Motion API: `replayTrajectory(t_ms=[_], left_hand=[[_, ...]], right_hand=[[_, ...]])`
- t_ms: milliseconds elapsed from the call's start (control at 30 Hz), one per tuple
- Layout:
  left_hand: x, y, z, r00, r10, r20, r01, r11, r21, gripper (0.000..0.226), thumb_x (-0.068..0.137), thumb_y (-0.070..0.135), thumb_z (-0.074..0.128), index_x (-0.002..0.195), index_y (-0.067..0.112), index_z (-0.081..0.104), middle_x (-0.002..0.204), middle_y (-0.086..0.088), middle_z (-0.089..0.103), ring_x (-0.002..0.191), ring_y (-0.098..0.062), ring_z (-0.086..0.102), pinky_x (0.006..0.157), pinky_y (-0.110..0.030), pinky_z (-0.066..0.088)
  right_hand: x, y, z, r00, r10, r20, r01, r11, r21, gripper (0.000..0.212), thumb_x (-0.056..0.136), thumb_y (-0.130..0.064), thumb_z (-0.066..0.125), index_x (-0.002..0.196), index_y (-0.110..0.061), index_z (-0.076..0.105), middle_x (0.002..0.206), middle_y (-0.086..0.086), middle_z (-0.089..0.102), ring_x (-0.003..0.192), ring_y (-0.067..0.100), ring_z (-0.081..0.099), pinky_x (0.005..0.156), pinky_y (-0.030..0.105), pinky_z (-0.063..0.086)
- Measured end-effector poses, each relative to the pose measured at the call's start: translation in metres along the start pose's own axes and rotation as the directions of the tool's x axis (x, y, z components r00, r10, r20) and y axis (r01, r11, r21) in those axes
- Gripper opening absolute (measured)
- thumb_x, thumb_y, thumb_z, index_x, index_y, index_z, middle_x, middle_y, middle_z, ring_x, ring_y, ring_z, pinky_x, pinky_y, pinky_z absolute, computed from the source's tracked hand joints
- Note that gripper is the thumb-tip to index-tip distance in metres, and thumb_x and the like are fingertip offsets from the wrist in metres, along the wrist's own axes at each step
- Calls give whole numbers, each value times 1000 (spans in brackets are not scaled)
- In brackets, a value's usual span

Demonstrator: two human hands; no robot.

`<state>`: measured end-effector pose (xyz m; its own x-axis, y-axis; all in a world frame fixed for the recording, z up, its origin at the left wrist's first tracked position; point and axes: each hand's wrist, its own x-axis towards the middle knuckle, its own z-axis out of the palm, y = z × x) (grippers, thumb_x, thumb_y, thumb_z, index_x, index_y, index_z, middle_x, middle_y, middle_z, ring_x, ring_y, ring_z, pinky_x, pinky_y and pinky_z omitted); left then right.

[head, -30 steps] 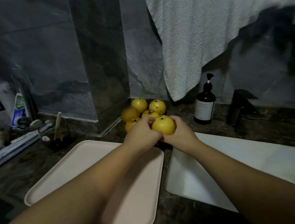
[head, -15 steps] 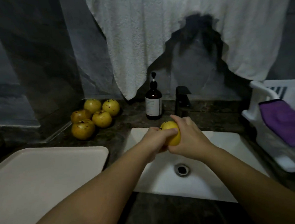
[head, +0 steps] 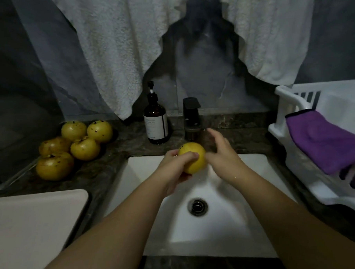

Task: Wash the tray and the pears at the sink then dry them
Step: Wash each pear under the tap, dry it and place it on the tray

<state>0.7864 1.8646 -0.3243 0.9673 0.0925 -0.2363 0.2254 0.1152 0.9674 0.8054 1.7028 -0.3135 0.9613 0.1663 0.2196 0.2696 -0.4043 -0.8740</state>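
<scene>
Currently a pear (head: 193,160) is being gripped by the left hand (head: 175,171) over the sink (head: 256,228) — right hand (head: 224,154) is being held spread beside it.

Home bathroom: sink (head: 133,177), hung towel (head: 112,55) (soap bottle (head: 155,123) too).

The dark stone desk (head: 117,171) carries five pears (head: 85,148) bunched at its back left corner, touching one another. A pale tray (head: 34,228) lies flat at the front left. A brown pump bottle (head: 155,123) stands at the back, just beside the black tap (head: 192,117). A white sink (head: 227,233) is set into the middle. A white rack (head: 295,141) sits on the right.
</scene>
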Motion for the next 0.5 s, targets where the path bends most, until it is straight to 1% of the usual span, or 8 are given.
replayTrajectory(t_ms=[67, 100, 167, 200, 233, 333, 400, 500], left_hand=[[3, -1, -8, 1000, 29, 9, -29, 999, -19, 85, 61, 42, 87, 136, 27, 50, 128, -5, 60, 110, -26, 66, 79, -37, 60], [4, -2, -10, 999, 53, 10, -52, 998, -32, 86, 56, 42, 86, 134, 29, 51, 128, -4, 59, 111, -26, 67, 80, -37, 60], [6, -2, -11, 996, 85, 8, -84, 995, -60, 83, 54, 41, 87, 129, 32, 53, 128, -3, 59, 111, -25, 67, 83, -38, 62], [6, -3, -12, 996, 91, 9, -90, 994, -67, 81, 55, 39, 87, 128, 33, 53, 127, -3, 59, 110, -25, 67, 86, -39, 62], [6, -3, -12, 996, 92, 14, -91, 993, -70, 80, 56, 37, 87, 128, 33, 53, 127, -2, 59, 110, -25, 67, 87, -40, 62], [6, -6, -12, 996, 86, 25, -84, 994, -63, 83, 61, 33, 88, 135, 30, 50, 127, -2, 59, 110, -24, 67, 89, -40, 61], [7, -7, -12, 996, 86, 28, -84, 994, -65, 74, 74, 25, 90, 136, 28, 49, 127, -2, 59, 110, -24, 66, 93, -42, 60], [9, -9, -11, 996, 72, 48, -69, 995, -66, 65, 83, 20, 85, 137, 27, 49, 129, -2, 57, 112, -25, 66, 91, -42, 60]], right_hand=[[9, -8, -3, 988, 24, -154, 1, 987, 159, 53, 89, -27, 53, 140, -42, 48, 147, 0, 46, 128, 13, 48, 93, 29, 38], [15, -14, -5, 982, 31, -188, 8, 980, 201, 42, 91, -31, 51, 132, -43, 53, 142, -1, 51, 124, 12, 51, 91, 30, 39], [27, -24, -5, 984, 30, -174, 2, 984, 180, 23, 97, -42, 53, 120, -45, 58, 135, -1, 54, 114, 10, 53, 86, 27, 40], [33, -27, -4, 988, 27, -154, -4, 988, 153, 19, 98, -46, 54, 116, -45, 60, 134, -1, 54, 112, 10, 53, 86, 26, 41], [40, -30, -2, 990, 26, -137, -8, 991, 131, 19, 98, -48, 56, 116, -43, 61, 133, 0, 55, 113, 12, 53, 91, 28, 42], [53, -37, 1, 996, -4, -93, 12, 997, 82, 29, 99, -43, 59, 127, -37, 64, 138, 2, 54, 123, 14, 53, 105, 33, 42], [58, -41, 0, 998, -22, -62, 26, 997, 67, 32, 99, -36, 61, 131, -35, 63, 141, 3, 53, 128, 16, 51, 111, 35, 41], [65, -47, -2, 999, -20, -30, 21, 999, 31, 34, 98, -29, 61, 131, -37, 62, 142, 3, 51, 131, 18, 49, 105, 31, 39]])
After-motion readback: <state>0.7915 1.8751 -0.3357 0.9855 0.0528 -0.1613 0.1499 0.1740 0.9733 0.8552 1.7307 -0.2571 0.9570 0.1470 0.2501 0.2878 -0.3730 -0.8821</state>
